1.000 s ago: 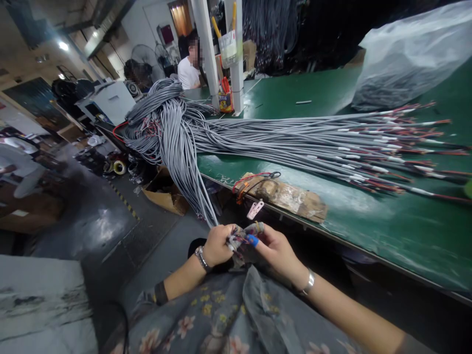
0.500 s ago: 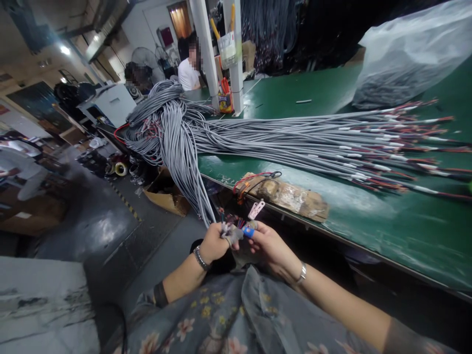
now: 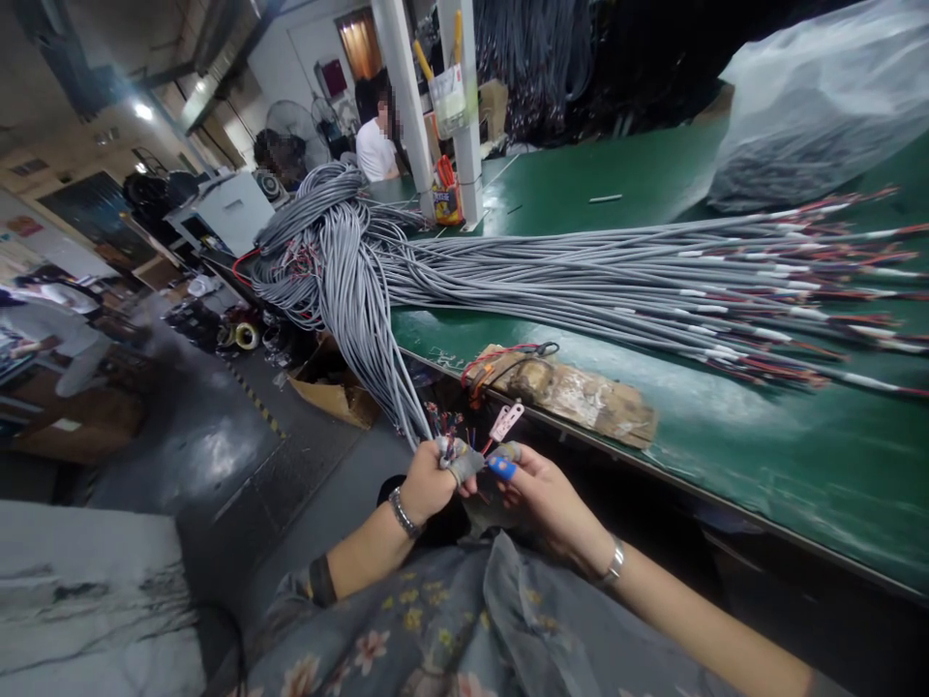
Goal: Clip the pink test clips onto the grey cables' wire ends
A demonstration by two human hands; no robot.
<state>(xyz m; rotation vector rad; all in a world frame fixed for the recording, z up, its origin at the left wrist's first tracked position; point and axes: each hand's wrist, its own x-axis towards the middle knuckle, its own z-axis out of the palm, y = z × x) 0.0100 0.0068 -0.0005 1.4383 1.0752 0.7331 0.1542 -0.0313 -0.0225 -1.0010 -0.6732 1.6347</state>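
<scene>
My left hand [image 3: 435,481] is closed around the ends of several grey cables [image 3: 407,411] that hang down from the bench. Thin coloured wires [image 3: 444,421] fan out above its fingers. Wrappings cover some fingertips of both hands, a blue one on my right hand [image 3: 533,484]. Thumb and finger of that hand are pinched close to the left thumb, at the wire ends; the fingertips hide most of what lies between them. Just above the right hand a pale pink clip-like piece [image 3: 506,423] with holes sticks up from the bench edge.
A long bundle of grey cables [image 3: 508,266] with stripped ends lies across the green bench [image 3: 762,436]. A worn wooden block [image 3: 581,392] sits at its front edge. A plastic bag [image 3: 820,116], white posts [image 3: 410,106], a cardboard box [image 3: 338,392] and a seated person [image 3: 375,145] are around.
My right hand has drawn slightly right, away from the left hand, and its blue-wrapped finger shows more. The left hand keeps its hold on the cables. The view has shifted a little.
</scene>
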